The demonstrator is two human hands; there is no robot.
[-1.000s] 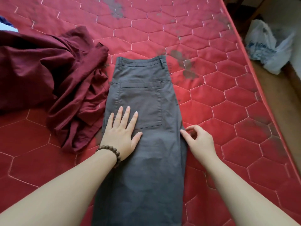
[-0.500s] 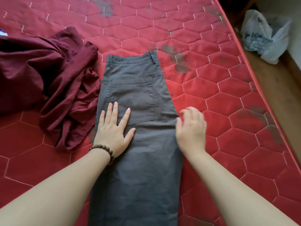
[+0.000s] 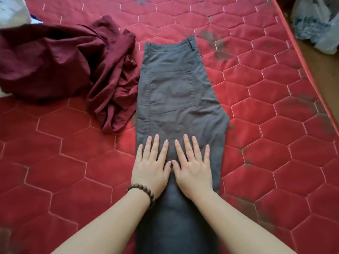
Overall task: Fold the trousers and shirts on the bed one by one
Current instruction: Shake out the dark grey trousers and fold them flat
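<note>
Pressing flat, the left hand (image 3: pixel 150 166) and right hand (image 3: pixel 192 166) lie open-fingered, side by side, on grey trousers (image 3: pixel 172 85) on a red bed (image 3: pixel 266 107).

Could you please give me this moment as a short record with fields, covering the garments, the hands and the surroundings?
surface: red quilted mattress, dark smudges on it
garment in work: grey trousers, folded lengthwise, back pocket up, waistband at the far end
left hand: flat on the trousers, fingers straight and spread, bead bracelet at the wrist
right hand: flat on the trousers beside the left, thumbs nearly touching
waiting: maroon garment, crumpled, left of the trousers
off the bed: white plastic bag, on the floor at upper right
</note>
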